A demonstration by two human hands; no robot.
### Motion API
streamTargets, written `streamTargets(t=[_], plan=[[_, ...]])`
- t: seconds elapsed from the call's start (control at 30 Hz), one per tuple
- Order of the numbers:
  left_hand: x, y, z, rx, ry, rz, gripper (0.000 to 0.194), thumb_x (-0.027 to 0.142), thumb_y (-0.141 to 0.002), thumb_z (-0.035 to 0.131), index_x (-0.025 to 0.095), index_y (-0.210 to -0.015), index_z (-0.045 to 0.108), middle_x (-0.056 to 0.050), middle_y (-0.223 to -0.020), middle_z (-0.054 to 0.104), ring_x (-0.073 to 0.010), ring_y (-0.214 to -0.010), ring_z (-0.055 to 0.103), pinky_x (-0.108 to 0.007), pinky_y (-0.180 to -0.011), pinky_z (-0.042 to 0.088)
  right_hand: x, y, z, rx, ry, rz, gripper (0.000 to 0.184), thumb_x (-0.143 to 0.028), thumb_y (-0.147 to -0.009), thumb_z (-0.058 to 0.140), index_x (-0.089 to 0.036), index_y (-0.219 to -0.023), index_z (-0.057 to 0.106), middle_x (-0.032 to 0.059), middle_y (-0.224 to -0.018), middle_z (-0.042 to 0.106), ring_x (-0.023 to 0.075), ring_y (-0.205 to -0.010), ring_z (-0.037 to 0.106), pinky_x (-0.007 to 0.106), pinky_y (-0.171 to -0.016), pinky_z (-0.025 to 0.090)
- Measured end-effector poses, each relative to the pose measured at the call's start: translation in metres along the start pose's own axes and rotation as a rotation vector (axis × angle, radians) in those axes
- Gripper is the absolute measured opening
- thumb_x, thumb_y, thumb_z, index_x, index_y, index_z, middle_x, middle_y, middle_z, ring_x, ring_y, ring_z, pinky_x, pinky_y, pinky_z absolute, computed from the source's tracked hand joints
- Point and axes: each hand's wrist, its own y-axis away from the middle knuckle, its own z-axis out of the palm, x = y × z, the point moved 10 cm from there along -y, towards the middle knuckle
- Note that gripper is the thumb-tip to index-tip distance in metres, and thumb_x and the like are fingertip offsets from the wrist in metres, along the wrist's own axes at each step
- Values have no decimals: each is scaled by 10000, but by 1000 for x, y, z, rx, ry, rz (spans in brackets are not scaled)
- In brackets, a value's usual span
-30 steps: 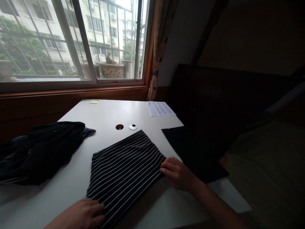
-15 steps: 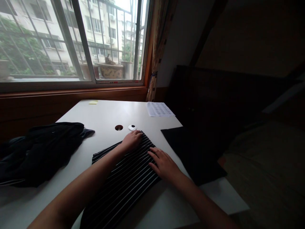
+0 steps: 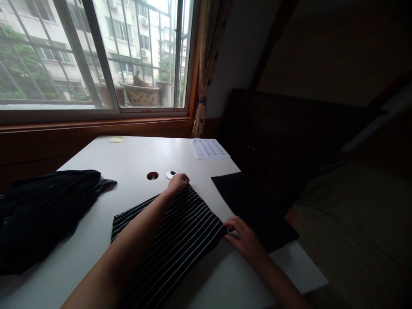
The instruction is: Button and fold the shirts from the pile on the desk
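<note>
A black garment with thin white stripes (image 3: 189,223) is spread on the white table (image 3: 128,159), its kind not clear from this view. At its far corner, my left hand (image 3: 179,183) pinches the cloth. My right hand (image 3: 241,238) grips the right corner between thumb and fingers, with that edge drawn taut between both hands. My left forearm crosses over the striped cloth and hides part of it. The garment's near end runs out of the picture at the bottom.
A heap of dark clothing (image 3: 48,210) lies on the left. Folded black cloth (image 3: 254,206) sits along the right edge. Farther back are printed sheets (image 3: 210,148), a yellow sticky note (image 3: 116,139), a round hole (image 3: 152,176) and a white ring-shaped cover (image 3: 170,175).
My right hand has gone from lying flat on the striped cloth to gripping its right corner, farther right and nearer me. My left hand has closed on the far corner. The view has shifted slightly.
</note>
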Motion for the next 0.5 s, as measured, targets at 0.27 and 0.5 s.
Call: streamTargets(t=[0.27, 0.5], plan=[[-7, 4, -11, 162, -12, -52, 181, 156, -916, 571, 202, -993, 729, -78, -1035, 738, -218, -960, 672, -311, -820, 521, -25, 1, -2, -21, 224, -255, 211, -94, -974, 486, -217, -1003, 655, 61, -929, 680, 201, -847, 634, 346, -768, 555], [9, 16, -17, 284, -124, 50, 231, 149, -942, 500, 208, -987, 718, -105, -1039, 702, -269, -1044, 591, -386, -897, 498, -28, 7, 0, -60, 367, -373, 305, -3, -906, 460, -187, -1047, 658, 84, -989, 690, 218, -907, 624, 398, -851, 549]])
